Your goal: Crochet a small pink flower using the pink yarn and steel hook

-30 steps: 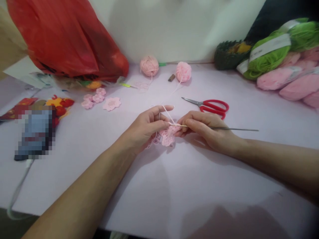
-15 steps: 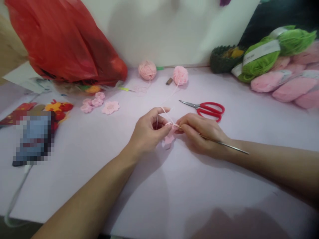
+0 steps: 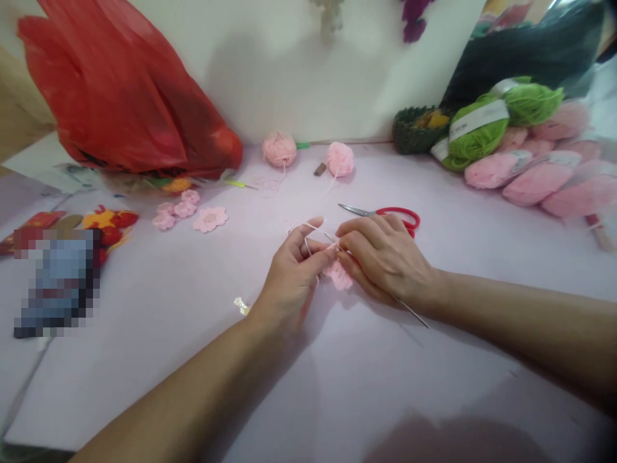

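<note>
My left hand [image 3: 293, 273] pinches a small pink crochet flower [image 3: 339, 275] over the pale table [image 3: 193, 308]. Pink yarn [image 3: 308, 226] runs over its raised forefinger toward a pink yarn ball [image 3: 340, 159] at the back. My right hand [image 3: 383, 257] grips a thin metal crochet hook [image 3: 412, 312]. The hook's tip sits at the flower, and its shaft slants down to the right under the wrist. The two hands touch at the flower.
Red-handled scissors [image 3: 385, 213] lie just behind my right hand. Several finished pink flowers [image 3: 189, 213] lie at the left, near a red plastic bag [image 3: 125, 109]. A second pink ball [image 3: 279, 148] sits at the back; green and pink skeins [image 3: 511, 148] pile up at the right.
The hook's shaft has swung from level to slanting down and right. Both hands have turned the flower and drawn closer together. The view has tilted upward a little.
</note>
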The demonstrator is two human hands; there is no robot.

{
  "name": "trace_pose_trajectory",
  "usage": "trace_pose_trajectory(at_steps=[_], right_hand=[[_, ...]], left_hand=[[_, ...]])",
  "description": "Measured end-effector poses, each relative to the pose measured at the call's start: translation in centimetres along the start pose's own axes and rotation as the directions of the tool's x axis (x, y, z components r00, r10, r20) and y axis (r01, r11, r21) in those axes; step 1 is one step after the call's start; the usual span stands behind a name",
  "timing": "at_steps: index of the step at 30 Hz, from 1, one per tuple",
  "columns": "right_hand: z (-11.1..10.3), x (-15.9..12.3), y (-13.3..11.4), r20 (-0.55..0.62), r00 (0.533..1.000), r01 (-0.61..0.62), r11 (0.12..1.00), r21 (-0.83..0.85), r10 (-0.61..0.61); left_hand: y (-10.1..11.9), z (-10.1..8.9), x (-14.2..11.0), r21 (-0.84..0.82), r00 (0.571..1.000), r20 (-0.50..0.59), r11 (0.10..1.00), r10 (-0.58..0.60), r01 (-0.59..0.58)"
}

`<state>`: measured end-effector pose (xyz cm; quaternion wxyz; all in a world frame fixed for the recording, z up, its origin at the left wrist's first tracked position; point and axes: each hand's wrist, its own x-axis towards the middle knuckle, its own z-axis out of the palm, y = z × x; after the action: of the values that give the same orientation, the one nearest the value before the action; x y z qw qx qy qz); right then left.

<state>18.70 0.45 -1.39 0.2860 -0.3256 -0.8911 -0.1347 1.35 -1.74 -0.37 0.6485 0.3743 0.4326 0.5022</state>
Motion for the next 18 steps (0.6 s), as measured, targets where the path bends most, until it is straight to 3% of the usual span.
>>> trace_pose_trajectory(at_steps=[3, 5, 11, 18], right_hand=[[0.0, 0.0, 0.6, -0.074, 0.996, 0.047, 0.997, 0.067, -0.042], [0.1, 0.0, 1.1, -0.128, 0.987, 0.113, 0.983, 0.146, -0.094], [-0.1, -0.1, 2.1, -0.199, 0.963, 0.230, 0.936, 0.267, -0.179], [-0.5, 0.0, 1.7, -0.149, 0.978, 0.185, 0.927, 0.327, -0.143]], left_hand=[[0.8, -0.2, 0.2, -0.124, 0.981, 0.095, 0.976, -0.169, 0.180], [1.4, -0.6, 0.3, -0.129, 0.970, 0.131, 0.967, -0.205, 0.222], [2.5, -1.8, 0.3, -0.034, 0.974, 0.105, 0.979, -0.199, 0.203], [2.3, -1.7, 0.1, 0.017, 0.984, 0.141, 0.994, -0.107, 0.106]])
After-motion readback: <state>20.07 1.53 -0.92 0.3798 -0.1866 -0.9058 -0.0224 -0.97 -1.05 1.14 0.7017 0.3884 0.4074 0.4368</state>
